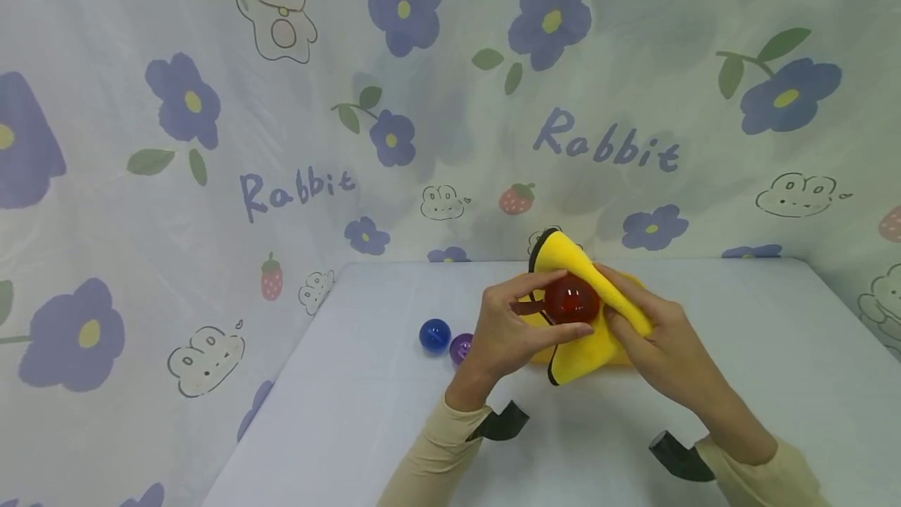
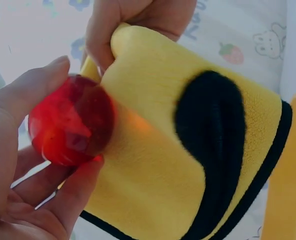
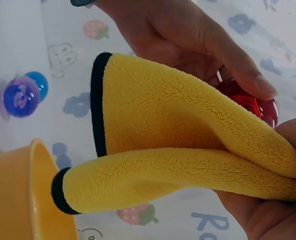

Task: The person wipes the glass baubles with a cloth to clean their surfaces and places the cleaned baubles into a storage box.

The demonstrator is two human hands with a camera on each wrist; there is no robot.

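Both hands are raised together above the middle of the surface (image 1: 739, 350), each closed on its own thing. The left hand (image 1: 508, 331) is curled round a red ball (image 1: 572, 300), which is pinched between the thumb on top and the fingers below; in the left wrist view the translucent red ball (image 2: 70, 121) is seen gripped between the thumb and the fingers. The right hand (image 1: 658, 343) is wrapped round a yellow cloth (image 1: 584, 268) with a black edge, and the cloth is pressed against the right side of the ball. In the right wrist view the cloth (image 3: 178, 150) is seen folded over on itself, its black edge running down the left side, and only a small part of the red ball (image 3: 250, 100) shows past the fold, between the cloth and the left hand's fingers (image 3: 213, 45). Much of the ball is thus covered by cloth and fingers from that side.

Under the hands, a yellow bowl (image 3: 18, 200) is partly seen at the lower left of the right wrist view; in the head view it is almost wholly hidden by the cloth and the hands. To the left of the left hand, a blue ball (image 1: 434, 335) and a purple ball (image 1: 461, 347) lie on the surface, close beside each other; whether they touch cannot be told. Black straps are worn at both wrists, over beige sleeves. A curtain (image 1: 211, 139) printed with blue flowers, rabbits and strawberries hangs behind and to the sides of the surface.
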